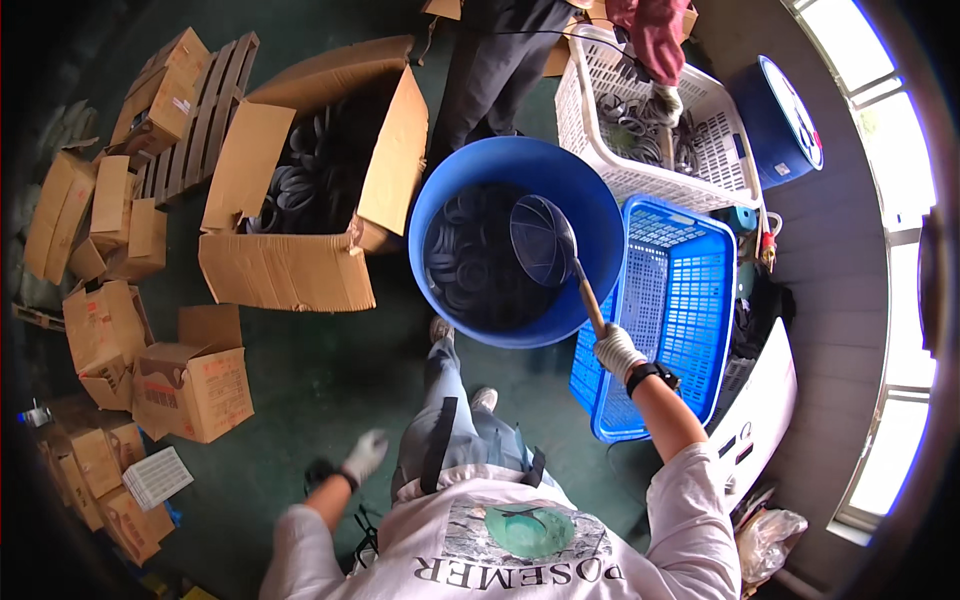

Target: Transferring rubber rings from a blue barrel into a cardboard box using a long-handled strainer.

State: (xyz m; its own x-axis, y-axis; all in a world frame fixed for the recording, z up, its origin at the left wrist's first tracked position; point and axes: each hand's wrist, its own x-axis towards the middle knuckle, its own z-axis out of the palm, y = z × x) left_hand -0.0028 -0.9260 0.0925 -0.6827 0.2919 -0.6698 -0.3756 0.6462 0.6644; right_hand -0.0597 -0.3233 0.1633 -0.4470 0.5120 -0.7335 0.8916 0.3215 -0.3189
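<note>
In my gloved right hand (620,352) is the wooden handle of a round wire-mesh skimmer (542,240). The skimmer head hangs over a large round blue tub (598,200), inside its rim as seen from above. Dark rings (462,272) fill the bottom of the tub. Whether the mesh touches them, I cannot tell. My gloved left hand (366,455) hangs low at my left side, away from the tub. It is smeared by motion, so its fingers do not show clearly. Under my right wrist lies a blue slotted plastic basket (655,400).
Left of the tub stands an open cardboard box (290,272) of dark rings. Beyond it, a person's gloved hand (665,104) reaches into a white crate (735,182) of metal-looking parts. A blue drum (775,125) stands by the wall. Several cartons (208,385) line the left.
</note>
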